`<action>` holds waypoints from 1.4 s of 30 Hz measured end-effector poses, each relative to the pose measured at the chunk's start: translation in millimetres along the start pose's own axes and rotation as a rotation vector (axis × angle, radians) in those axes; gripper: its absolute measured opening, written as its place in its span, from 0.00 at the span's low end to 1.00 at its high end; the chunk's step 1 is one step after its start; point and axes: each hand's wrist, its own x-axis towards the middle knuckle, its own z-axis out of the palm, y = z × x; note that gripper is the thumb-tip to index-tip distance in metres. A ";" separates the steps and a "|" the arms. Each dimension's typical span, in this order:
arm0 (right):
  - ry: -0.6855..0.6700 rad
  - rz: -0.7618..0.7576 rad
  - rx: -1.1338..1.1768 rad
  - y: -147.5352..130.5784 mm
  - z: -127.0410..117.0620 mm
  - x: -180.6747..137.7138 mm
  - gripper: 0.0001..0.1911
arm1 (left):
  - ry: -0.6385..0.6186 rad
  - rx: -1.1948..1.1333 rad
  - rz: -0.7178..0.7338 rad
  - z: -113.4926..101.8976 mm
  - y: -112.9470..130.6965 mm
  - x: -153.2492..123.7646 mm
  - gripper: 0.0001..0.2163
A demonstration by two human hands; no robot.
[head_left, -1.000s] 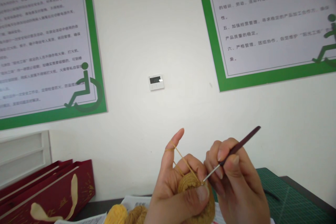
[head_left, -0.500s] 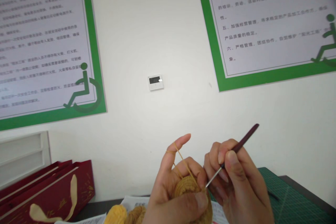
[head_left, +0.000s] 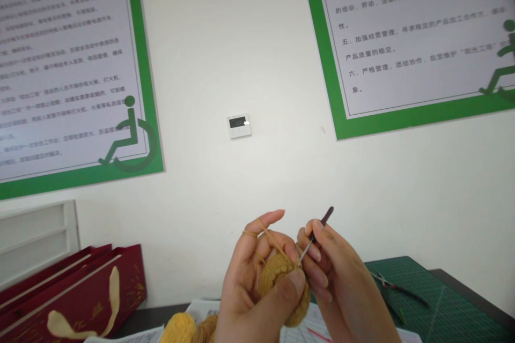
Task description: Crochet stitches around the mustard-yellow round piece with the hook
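Left hand (head_left: 257,289) pinches crocheted piece (head_left: 281,286) — forefinger tensioning yarn (head_left: 269,233); right hand (head_left: 341,284), beside the piece, fingers pinching hook (head_left: 316,230).

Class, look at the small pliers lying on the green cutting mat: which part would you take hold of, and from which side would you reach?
Grip the pliers by the dark handles, the long, thin part trailing right across the cutting mat. Come from above on the right, probably the clearest approach: the right hand crowds the pale jaw end at left.

Dark table (head_left: 462,278): green cutting mat (head_left: 442,305) with pliers (head_left: 396,288), papers (head_left: 201,308), yarn balls (head_left: 189,328), red gift bag (head_left: 80,295).
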 end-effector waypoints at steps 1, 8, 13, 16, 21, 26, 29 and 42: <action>0.005 0.001 -0.001 0.0 0.1 0.0 0.25 | 0.002 0.000 -0.001 0.2 0.1 0.1 0.22; 0.064 -0.087 0.011 -0.1 1.4 -0.2 0.22 | -0.014 0.020 -0.003 -0.9 0.0 0.1 0.21; 0.082 -0.141 -0.002 0.6 1.2 -2.8 0.19 | -0.020 0.023 0.000 -2.5 -1.5 -0.1 0.22; 0.092 -0.144 -0.015 1.2 1.8 -3.7 0.20 | -0.011 0.034 -0.003 -1.4 -1.1 0.0 0.21; 0.069 -0.105 -0.067 1.2 2.0 -3.3 0.21 | -0.012 0.061 0.002 0.3 0.4 0.7 0.22; -0.025 0.074 0.056 -2.4 2.1 -0.7 0.19 | -0.030 0.014 -0.016 -1.4 1.7 1.3 0.28; -0.050 0.147 0.129 -4.1 2.2 0.5 0.18 | -0.017 0.008 -0.005 -2.8 0.7 1.6 0.33; -0.087 -0.005 -0.170 -3.7 -5.2 4.0 0.19 | 0.011 0.049 0.138 1.0 1.1 2.5 0.51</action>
